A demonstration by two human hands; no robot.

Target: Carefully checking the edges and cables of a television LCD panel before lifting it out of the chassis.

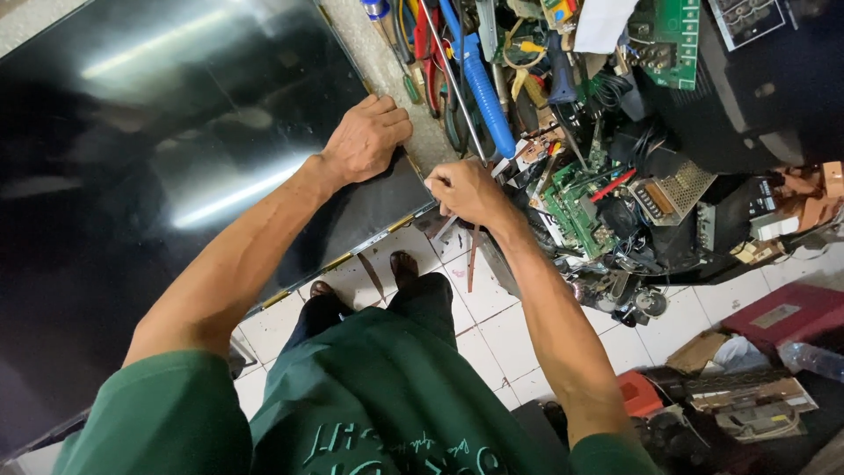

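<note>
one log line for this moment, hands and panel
left hand: flat on large black glossy flat screen panel corner | right hand: pinching thin strip at panel edge

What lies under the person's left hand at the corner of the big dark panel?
The left hand presses flat on the glossy dark screen panel near its corner. The panel covers the bench under it. The right hand works beside that corner; what it grips is hidden.
</note>
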